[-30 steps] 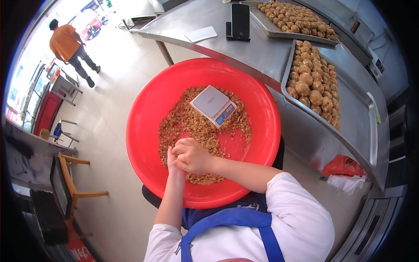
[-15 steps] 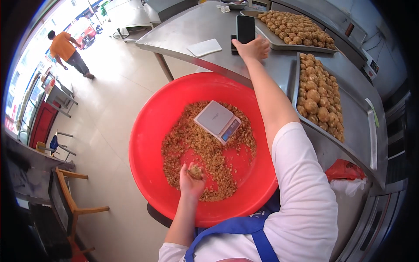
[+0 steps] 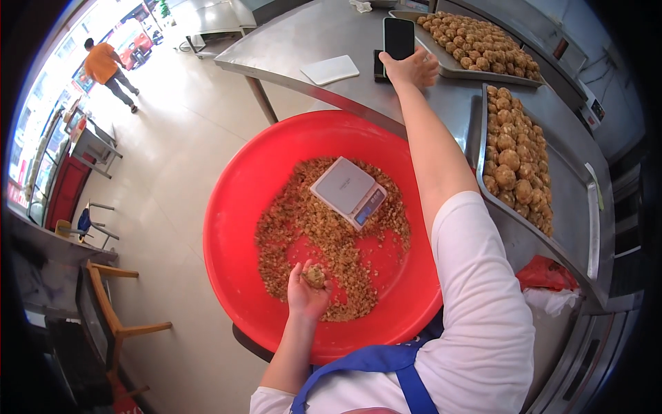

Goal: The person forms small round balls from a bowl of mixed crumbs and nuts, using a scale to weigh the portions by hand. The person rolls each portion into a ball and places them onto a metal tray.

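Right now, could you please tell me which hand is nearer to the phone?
Right: the right hand is at the bottom of the phone, seemingly touching it; the left hand is farther off, palm up over the red basin, holding a clump.

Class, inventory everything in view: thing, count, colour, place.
Basin: one, red, centre
Crumbs: many, brown, in basin
Scale: one, grey, on crumbs
Clump: one, brown, over basin
Table: one, silver, upper right
Phone, stand: one each, black, upper centre
Slab: one, white, on table
Trays: two, silver, on table
Balls: many, brown, on trays
Bags: two, red, white, lower right
Furniture: several, mixed, left
Person: one, orange top, upper left
Apron: one, blue, bottom centre
Left hand: one, bare, holding clump
Right hand: one, bare, at phone
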`<state>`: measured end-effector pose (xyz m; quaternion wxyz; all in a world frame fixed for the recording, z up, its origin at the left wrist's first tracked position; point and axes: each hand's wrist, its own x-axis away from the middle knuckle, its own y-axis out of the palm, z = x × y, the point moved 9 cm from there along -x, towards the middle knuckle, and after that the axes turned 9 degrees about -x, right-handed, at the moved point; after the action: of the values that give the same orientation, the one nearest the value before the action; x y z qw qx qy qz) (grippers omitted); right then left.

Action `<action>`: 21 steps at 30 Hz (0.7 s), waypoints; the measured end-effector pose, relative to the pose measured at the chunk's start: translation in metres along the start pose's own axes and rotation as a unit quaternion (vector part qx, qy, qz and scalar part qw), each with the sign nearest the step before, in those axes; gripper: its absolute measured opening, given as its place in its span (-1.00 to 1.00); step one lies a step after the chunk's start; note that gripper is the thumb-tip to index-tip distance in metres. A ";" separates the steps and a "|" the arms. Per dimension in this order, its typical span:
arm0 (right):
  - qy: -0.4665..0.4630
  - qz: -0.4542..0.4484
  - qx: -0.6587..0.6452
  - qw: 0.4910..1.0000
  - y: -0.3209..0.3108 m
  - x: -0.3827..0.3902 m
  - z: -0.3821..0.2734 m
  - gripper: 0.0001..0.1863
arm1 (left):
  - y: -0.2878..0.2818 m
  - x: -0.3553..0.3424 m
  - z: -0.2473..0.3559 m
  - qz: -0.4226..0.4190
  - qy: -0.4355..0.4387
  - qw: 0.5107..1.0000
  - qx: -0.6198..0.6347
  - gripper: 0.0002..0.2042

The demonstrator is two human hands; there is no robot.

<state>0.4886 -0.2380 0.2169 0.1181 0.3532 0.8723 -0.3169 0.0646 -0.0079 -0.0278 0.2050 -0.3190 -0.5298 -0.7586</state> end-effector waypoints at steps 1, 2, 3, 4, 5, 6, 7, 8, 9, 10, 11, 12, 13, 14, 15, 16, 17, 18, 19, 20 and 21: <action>0.002 0.000 0.000 1.000 -0.001 0.000 0.000 -0.08 | 0.000 0.001 0.000 0.002 0.003 1.000 -0.002 -0.77; 0.003 0.000 0.000 1.000 -0.003 0.000 0.000 -0.08 | -0.002 0.000 0.000 0.001 0.004 1.000 -0.002 -0.77; 0.004 0.002 -0.002 1.000 -0.005 -0.001 0.000 -0.08 | -0.004 -0.004 0.001 -0.006 0.009 1.000 -0.006 -0.76; 0.011 -0.006 -0.002 1.000 -0.006 -0.001 0.000 -0.06 | -0.003 -0.004 0.001 -0.013 0.013 1.000 -0.010 -0.76; 0.019 -0.014 -0.001 1.000 -0.008 -0.001 0.001 -0.04 | -0.002 -0.003 -0.001 -0.015 0.012 1.000 -0.013 -0.76; 0.034 -0.023 0.002 0.999 -0.008 0.003 0.000 0.07 | -0.001 -0.003 -0.001 -0.002 0.012 1.000 -0.012 -0.74; 0.011 -0.024 -0.027 0.999 -0.009 0.008 -0.005 0.15 | 0.001 -0.003 -0.002 0.009 0.008 1.000 -0.014 -0.72; -0.062 0.010 -0.075 0.995 -0.014 0.019 -0.018 0.07 | 0.004 -0.003 -0.003 0.006 0.002 1.000 -0.021 -0.72; -0.200 -0.004 -0.196 0.960 -0.017 0.049 -0.044 -0.20 | 0.001 -0.003 0.000 0.007 0.010 1.000 -0.016 -0.69; -0.310 -0.055 -0.223 0.922 -0.023 0.106 -0.072 -0.49 | -0.004 -0.004 0.005 0.012 0.021 1.000 -0.006 -0.66; -0.194 -0.316 -0.320 0.872 0.001 0.176 -0.065 -0.64 | -0.011 -0.003 0.009 0.017 0.025 1.000 -0.001 -0.66; -0.282 -0.436 -0.424 0.742 -0.023 0.249 -0.076 -0.71 | -0.008 -0.003 0.010 -0.002 0.030 1.000 0.005 -0.61; -0.379 -0.472 -0.357 0.711 -0.052 0.316 -0.069 -0.77 | -0.004 -0.006 0.011 -0.022 0.034 0.999 0.010 -0.57; -0.402 -0.478 -0.347 0.700 -0.077 0.360 -0.059 -0.76 | 0.010 -0.002 0.013 -0.080 0.031 0.996 0.013 -0.46; -0.466 -0.365 -0.341 0.730 -0.103 0.379 -0.047 -0.72 | 0.024 0.004 0.013 -0.089 0.067 0.993 -0.035 -0.36; -0.462 -0.366 -0.341 0.733 -0.104 0.393 -0.036 -0.72 | 0.043 0.014 0.008 -0.159 0.043 0.986 -0.030 -0.32; -0.377 -0.453 -0.306 0.748 -0.084 0.404 -0.019 -0.69 | 0.058 0.025 0.003 -0.227 0.019 0.973 -0.024 -0.27; -0.286 -0.534 -0.267 0.750 -0.069 0.411 -0.006 -0.66 | 0.057 0.028 0.001 -0.224 0.018 0.974 -0.025 -0.27; -0.282 -0.535 -0.268 0.750 -0.070 0.412 -0.005 -0.66 | 0.062 0.034 -0.004 -0.259 0.008 0.965 -0.047 -0.28; -0.304 -0.510 -0.273 0.757 -0.073 0.411 -0.007 -0.65 | 0.067 0.040 -0.009 -0.295 -0.001 0.953 -0.069 -0.29; -0.329 -0.484 -0.280 0.761 -0.080 0.408 -0.016 -0.63 | 0.062 0.037 -0.007 -0.292 0.003 0.954 -0.069 -0.29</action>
<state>0.1383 -0.0512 0.0911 0.3219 -0.2910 0.8848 -0.1699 0.0765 -0.0352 0.0388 -0.0467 -0.1618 -0.5455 -0.8210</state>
